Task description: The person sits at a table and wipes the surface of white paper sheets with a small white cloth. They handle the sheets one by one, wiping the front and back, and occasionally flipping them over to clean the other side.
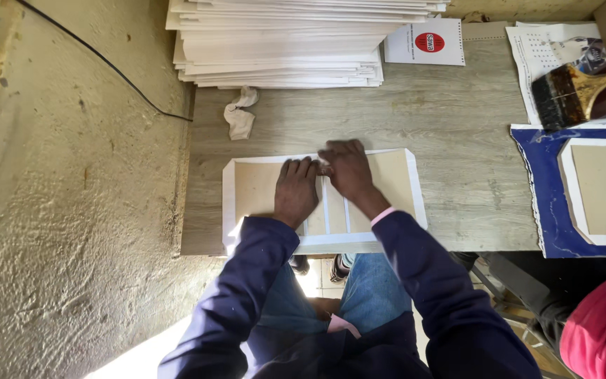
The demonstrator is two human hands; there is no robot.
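A flat book-cover blank [394, 184], brown board panels on white paper with clipped corners, lies at the near edge of the wooden table [457, 133]. Both of my hands rest on it, palms down. My left hand [296, 188] presses the left board panel, its fingertips at the folded top edge. My right hand [348, 168] lies beside it over the middle spine strips, fingers spread along the same top edge. Neither hand grips anything.
A tall stack of white sheets [282, 42] fills the table's back. A crumpled rag [240, 116] lies in front of it. On the right are a glue brush [576, 88], a second cover blank on blue paper [590, 189], and another person in pink [601, 330]. A rough wall [71, 175] is left.
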